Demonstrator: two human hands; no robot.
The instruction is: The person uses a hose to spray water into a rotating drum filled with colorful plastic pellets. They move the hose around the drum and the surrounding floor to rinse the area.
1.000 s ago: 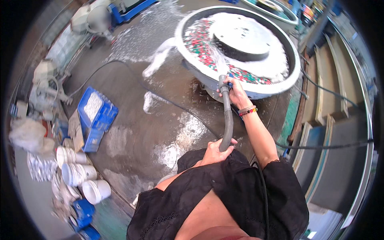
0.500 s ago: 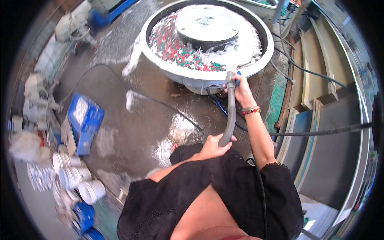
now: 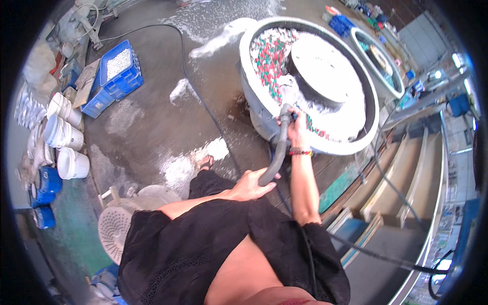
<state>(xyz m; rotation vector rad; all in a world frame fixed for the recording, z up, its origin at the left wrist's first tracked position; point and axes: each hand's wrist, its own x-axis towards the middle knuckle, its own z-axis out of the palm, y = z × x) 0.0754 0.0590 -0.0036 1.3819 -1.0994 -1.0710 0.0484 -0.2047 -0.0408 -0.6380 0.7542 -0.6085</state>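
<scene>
My right hand point(image 3: 297, 128) is wrapped around the upper end of a grey hose point(image 3: 278, 152), by its valve. Farther down the same hose, my left hand point(image 3: 252, 185) grips it close to my body. White water or foam point(image 3: 288, 90) shows just beyond the hose's mouth. That mouth points over the near rim of a large round tub point(image 3: 245, 71). Small red, green and white pieces point(image 3: 269, 63) fill the tub's ring, partly under white foam. A round pale hub point(image 3: 325, 68) rises in its middle.
Blue crates point(image 3: 124, 81), one with white pieces, stand on the wet floor at left, near white buckets point(image 3: 72, 162). A thin black cable point(image 3: 198, 99) crosses the floor. Long troughs point(image 3: 386, 178) lie at right. A second tub point(image 3: 378, 56) stands behind; a perforated round drum point(image 3: 114, 229) is beside me.
The view has turned, so the tub now sits farther right. The hose mouth has shifted to the tub's near left side, with white spray or foam beyond it. Both hands keep their hold.
</scene>
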